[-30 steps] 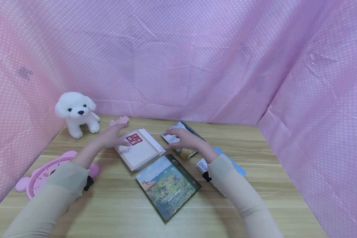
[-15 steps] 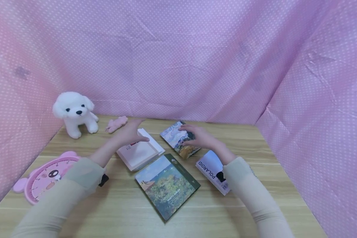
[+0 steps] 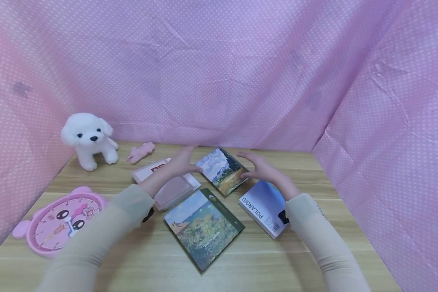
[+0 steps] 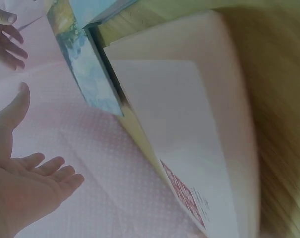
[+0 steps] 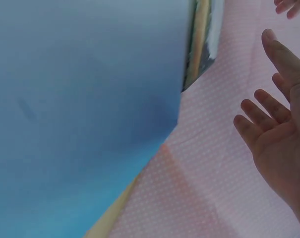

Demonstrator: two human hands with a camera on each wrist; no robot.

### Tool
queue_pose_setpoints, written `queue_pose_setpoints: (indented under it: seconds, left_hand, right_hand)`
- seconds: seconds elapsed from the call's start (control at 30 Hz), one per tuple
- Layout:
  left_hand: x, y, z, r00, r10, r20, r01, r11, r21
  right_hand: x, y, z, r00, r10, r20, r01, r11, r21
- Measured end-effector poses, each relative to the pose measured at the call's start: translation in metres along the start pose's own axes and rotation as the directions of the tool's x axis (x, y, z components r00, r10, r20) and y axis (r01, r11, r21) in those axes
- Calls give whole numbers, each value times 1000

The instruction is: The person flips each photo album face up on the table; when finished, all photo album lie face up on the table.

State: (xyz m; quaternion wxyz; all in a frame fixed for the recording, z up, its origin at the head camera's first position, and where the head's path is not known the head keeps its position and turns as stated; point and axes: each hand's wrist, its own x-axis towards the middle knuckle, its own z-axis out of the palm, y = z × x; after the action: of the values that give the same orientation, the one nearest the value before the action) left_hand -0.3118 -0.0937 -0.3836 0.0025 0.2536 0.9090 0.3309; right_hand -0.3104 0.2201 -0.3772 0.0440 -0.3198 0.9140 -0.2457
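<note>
My left hand (image 3: pixel 179 163) hovers over the right side of the pale booklet with red characters (image 3: pixel 169 194), its thumb pointing at the small painting-covered book (image 3: pixel 220 170). Across from it, my right hand (image 3: pixel 265 169) stands at that book's right side, above the blue-and-white POLAROID book (image 3: pixel 257 207). Both hands hold nothing; in the left wrist view the left fingers (image 4: pixel 60 171) spread loosely, and in the right wrist view the right fingers (image 5: pixel 256 116) are extended. Nearest the front lies a photo album (image 3: pixel 204 231) with a garden picture.
At the left stand a white plush dog (image 3: pixel 91 140) and a pink animal-shaped clock (image 3: pixel 63 223), partly covered by the left sleeve. A small pink item (image 3: pixel 141 153) lies near the back edge. Pink dotted cloth (image 3: pixel 219 81) walls the wooden table (image 3: pixel 160 259) on three sides.
My left hand has moved right, across the pale booklet toward the small painting-covered book. My right hand has shifted right, off that book, uncovering more of its cover.
</note>
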Motion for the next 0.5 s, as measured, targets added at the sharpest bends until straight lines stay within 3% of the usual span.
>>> queue_pose_setpoints:
  seconds: [0.3, 0.5]
  left_hand:
    - [24, 3, 16, 996, -73, 59, 74, 997, -8]
    - [36, -4, 26, 992, -81, 98, 85, 996, -41]
  right_hand:
    - [-2, 33, -1, 990, 133, 37, -133, 991, 19]
    - [-3, 46, -2, 983, 162, 88, -164, 986, 16]
